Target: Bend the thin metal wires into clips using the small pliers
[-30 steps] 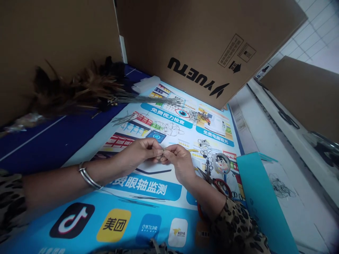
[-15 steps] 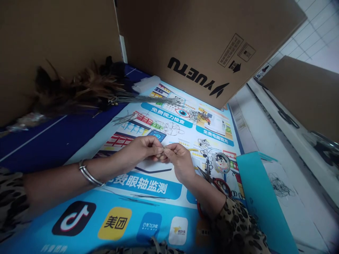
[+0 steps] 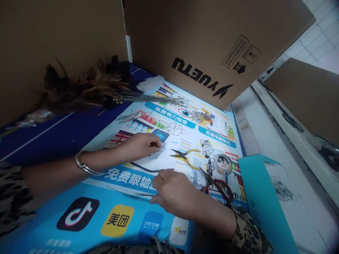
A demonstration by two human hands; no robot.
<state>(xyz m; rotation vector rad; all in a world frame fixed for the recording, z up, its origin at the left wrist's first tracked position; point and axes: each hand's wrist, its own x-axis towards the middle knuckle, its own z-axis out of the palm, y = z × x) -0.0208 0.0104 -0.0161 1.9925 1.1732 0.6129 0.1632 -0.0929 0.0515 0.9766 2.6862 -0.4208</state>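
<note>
My left hand (image 3: 145, 145) is closed in a pinch over the middle of the printed sheet. A small coil of thin wire (image 3: 159, 153) hangs from its fingertips. Lower and to the right, my right hand (image 3: 173, 190) is back-up, its thumb apart from the curled fingers, and nothing shows in it. Beside that thumb lie several thin dark wires (image 3: 129, 192) on the blue part of the sheet. Yellow-handled pliers (image 3: 186, 157) lie open beyond my right hand. Red-handled scissors (image 3: 215, 181) rest just right of its wrist.
Feathers (image 3: 87, 84) lie at the back left beside a bundle of wires (image 3: 156, 98). Tangled wires (image 3: 174, 127), small black rings (image 3: 209, 160) and a round tin (image 3: 222, 164) are on the sheet. A cardboard box (image 3: 206, 42) stands behind; a turquoise box (image 3: 265, 201) is at right.
My hands, together before, have parted. My right hand has moved down toward the dark wires, uncovering the pliers. The left keeps its pinch, and the wire coil now shows.
</note>
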